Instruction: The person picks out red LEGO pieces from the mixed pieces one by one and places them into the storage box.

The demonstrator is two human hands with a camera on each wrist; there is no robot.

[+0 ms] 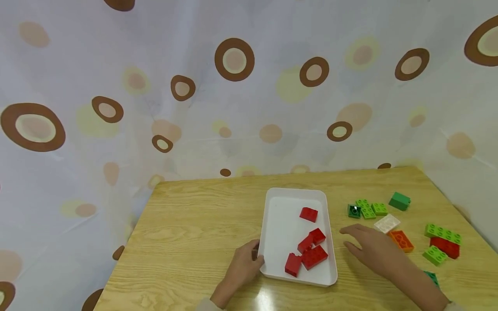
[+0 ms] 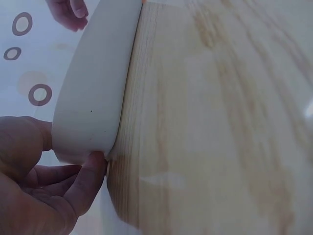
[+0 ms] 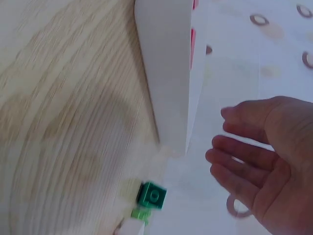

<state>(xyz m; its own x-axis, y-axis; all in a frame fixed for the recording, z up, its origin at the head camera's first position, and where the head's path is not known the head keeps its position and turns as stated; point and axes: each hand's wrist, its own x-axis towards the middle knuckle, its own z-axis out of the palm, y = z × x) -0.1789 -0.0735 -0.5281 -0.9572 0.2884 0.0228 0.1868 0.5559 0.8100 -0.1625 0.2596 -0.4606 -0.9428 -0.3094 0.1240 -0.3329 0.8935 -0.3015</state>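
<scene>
A white rectangular tray stands on the wooden table with several red toy bricks lying in it, mostly in its near right part. My left hand holds the tray's left wall near the front corner. In the left wrist view the left hand has its thumb and fingers on both sides of the tray's wall. My right hand hovers to the right of the tray with nothing in it. In the right wrist view the right hand's fingers are loosely extended, apart from the tray wall.
Right of the tray, loose bricks lie on the table: a dark green one, light green ones, a green one, a white one, an orange one and a red one. A patterned curtain hangs behind.
</scene>
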